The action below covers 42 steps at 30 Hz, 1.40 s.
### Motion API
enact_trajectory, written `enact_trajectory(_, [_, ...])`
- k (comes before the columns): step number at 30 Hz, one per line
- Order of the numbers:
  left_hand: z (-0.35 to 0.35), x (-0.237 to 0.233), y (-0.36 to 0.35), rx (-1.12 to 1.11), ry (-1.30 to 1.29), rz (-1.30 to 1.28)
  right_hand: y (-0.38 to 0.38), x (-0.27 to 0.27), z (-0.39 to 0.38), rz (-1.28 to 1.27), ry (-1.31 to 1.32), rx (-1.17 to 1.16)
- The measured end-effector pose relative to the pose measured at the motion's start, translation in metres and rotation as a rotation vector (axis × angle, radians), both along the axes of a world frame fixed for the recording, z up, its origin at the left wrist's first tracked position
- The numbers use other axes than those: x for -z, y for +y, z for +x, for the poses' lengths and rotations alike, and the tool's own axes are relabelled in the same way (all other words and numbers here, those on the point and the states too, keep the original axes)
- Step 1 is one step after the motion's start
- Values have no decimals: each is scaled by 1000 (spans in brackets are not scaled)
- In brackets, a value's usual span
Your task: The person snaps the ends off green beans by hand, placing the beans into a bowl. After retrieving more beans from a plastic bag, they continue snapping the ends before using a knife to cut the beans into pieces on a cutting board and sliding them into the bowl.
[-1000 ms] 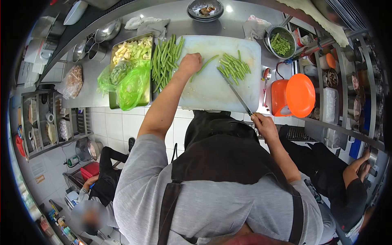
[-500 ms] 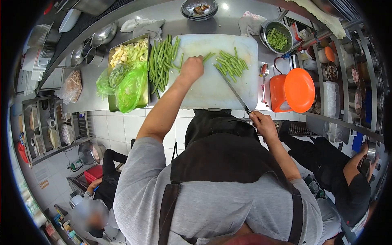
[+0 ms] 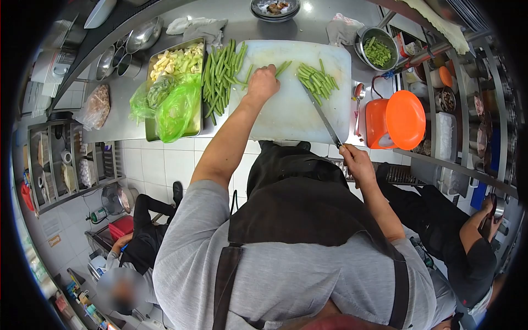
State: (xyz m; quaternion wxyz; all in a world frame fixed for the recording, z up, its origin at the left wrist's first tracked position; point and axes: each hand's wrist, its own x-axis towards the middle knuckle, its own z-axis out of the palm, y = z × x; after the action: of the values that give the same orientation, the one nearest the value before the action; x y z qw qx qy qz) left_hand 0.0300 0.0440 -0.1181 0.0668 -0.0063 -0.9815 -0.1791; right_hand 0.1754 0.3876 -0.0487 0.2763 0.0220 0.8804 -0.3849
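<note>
My left hand (image 3: pixel 263 83) is closed over a few green beans (image 3: pixel 284 67) on the white cutting board (image 3: pixel 289 118), their ends poking out past the fingers. A knife (image 3: pixel 325 119) is gripped by its dark handle in my right hand (image 3: pixel 358 163), at the board's front right edge. Its blade slants up and left across the board, the tip beside a pile of cut green beans (image 3: pixel 319 82). Long green beans (image 3: pixel 219 77) lie heaped at the board's left edge, partly on it.
A metal tray (image 3: pixel 198 118) with chopped vegetables and a green plastic bag (image 3: pixel 179 113) stands left. On the right are a pot (image 3: pixel 360 48) of cut greens, a spoon (image 3: pixel 358 96) and an orange container (image 3: pixel 377 124). Stacked bowls (image 3: pixel 275 15) sit behind. Two people are nearby, left and right.
The whole view has shifted slightly, with the counter higher in the picture. Both hands and the knife keep nearly the same places over the board. The person at right has moved their hands a little.
</note>
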Motion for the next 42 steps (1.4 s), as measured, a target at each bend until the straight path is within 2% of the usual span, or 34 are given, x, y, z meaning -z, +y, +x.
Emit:
enact_trajectory(2, [4,0,5,52,-110,18,0,-1,2,7,12,0])
enact_trajectory(5, [23,6,13,133,-60,-47,-1,-3,8,2,3,26])
enact_trajectory(6, [26,2,14,134,-164,-62,-1,-4,9,1,2,28])
enact_trajectory(10, [59,1,21,166,-138,-17,2,-5,15,29,94,5])
enact_trajectory(12, [78,-2,27,239,-50,93,1,-7,16,20,131,13])
enact_trajectory(16, [95,-6,30,213,13,181,-5,-11,11,38,218,-87])
enact_trajectory(19, [105,-12,7,111,36,215,-6,-11,11,20,263,-121])
enact_trajectory(21, [113,-19,-3,40,-126,230,-8,-15,10,-1,282,-128])
enact_trajectory(30, [115,-11,11,76,-14,168,-17,-20,-3,-59,340,-206])
enact_trajectory(32, [116,-8,11,72,-2,171,-14,-9,-4,51,219,-255])
enact_trajectory(35, [112,-6,10,72,2,160,-9,3,-4,69,244,-280])
enact_trajectory(42, [109,-5,20,91,46,170,-7,-15,-5,65,232,-208])
